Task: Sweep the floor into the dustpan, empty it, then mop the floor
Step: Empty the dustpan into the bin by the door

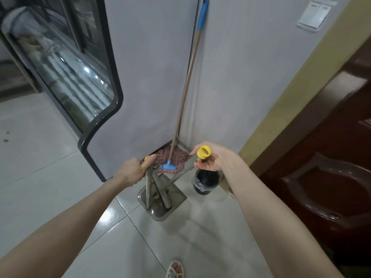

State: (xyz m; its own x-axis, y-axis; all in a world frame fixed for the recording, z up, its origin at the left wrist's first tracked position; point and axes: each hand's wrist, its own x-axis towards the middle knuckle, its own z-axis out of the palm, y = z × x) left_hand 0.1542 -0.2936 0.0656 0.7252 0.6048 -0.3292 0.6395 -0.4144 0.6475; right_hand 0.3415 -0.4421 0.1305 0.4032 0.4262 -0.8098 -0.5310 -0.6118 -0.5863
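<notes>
Judging by the mop [182, 105], left leaning untouched in the corner at twelve o'clock, mopping is not yet begun. Two yellow-capped handles [180, 173] rising from the dustpan [176, 194] on the floor are held, one gripped in the left hand [133, 171], the other pinched by the fingers of the right hand [215, 159]. Whether the dustpan is emptied cannot be told.

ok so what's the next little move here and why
Probably lift the right handle clear of the dustpan. The left hand grips the left handle and the right hand holds the yellow-capped right handle. Both run down into the dustpan on the floor. The mop leans untouched in the corner, so sweeping likely comes first.
</notes>
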